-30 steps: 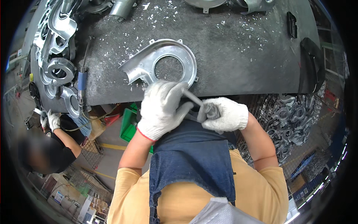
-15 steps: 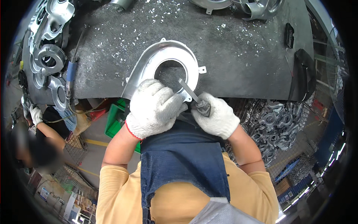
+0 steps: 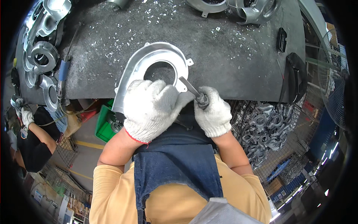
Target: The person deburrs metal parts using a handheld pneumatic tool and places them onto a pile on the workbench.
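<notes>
A silvery cast-metal volute housing point(image 3: 180, 70) with a large round opening and small lugs lies at the front edge of the dark bench. My left hand point(image 3: 149, 106), in a white knit glove, is closed over the housing's near rim; its fingertips are partly hidden underneath. In my gloved right hand point(image 3: 213, 114) is a flat-bladed hand tool point(image 3: 189, 86) with a dark grey handle. The blade points up and left, its tip beside the lug at the housing's lower right. Whether the tip touches the metal, I cannot tell.
Similar metal castings point(image 3: 44, 56) pile up at the bench's left, beside a blue-handled tool point(image 3: 63, 70) on a hose. More castings point(image 3: 212, 6) lie at the back. Pale chips dot the bench point(image 3: 231, 71). A black pouch point(image 3: 297, 76) is right; a casting-filled wire basket point(image 3: 264, 127) stands below.
The housing and both hands appear shifted slightly left in view, along with the whole scene. The tool blade has moved out of the round opening toward the lower-right lug. Both grips stay closed.
</notes>
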Demonstrator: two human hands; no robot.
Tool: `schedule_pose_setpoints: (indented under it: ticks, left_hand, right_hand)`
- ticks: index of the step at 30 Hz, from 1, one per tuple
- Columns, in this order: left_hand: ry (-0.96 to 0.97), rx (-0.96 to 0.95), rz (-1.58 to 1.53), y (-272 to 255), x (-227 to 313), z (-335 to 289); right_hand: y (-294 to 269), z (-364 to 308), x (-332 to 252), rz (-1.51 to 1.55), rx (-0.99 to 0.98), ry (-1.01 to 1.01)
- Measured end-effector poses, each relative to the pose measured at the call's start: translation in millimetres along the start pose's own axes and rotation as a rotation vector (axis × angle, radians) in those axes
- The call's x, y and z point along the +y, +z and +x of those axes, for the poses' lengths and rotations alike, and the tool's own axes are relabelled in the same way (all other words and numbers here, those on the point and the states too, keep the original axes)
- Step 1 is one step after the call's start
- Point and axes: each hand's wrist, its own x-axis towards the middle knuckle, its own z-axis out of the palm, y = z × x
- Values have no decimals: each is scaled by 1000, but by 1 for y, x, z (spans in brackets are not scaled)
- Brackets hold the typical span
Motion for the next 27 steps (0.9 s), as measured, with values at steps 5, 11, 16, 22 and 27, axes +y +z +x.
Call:
schedule_pose_setpoints:
  ticks: [5,11,16,22,27]
  left_hand:
    - [19,-23,-26,1,2,-10]
    - [55,-6,-123,9,-9,-14]
    - [155,85,34,-26,-5,-37]
    - [84,-158,391,-13,-87,-86]
    - [193,-62,319,-39,-66,-62]
  right_hand:
    - [-7,9,2,78,-139,-30]
    - [-31,33,14,760,-1129,448]
    - [-38,33,26,739,-1000,588]
    - [-38,26,36,740,-1018,678]
    - [-18,-2,26,545,-633,113]
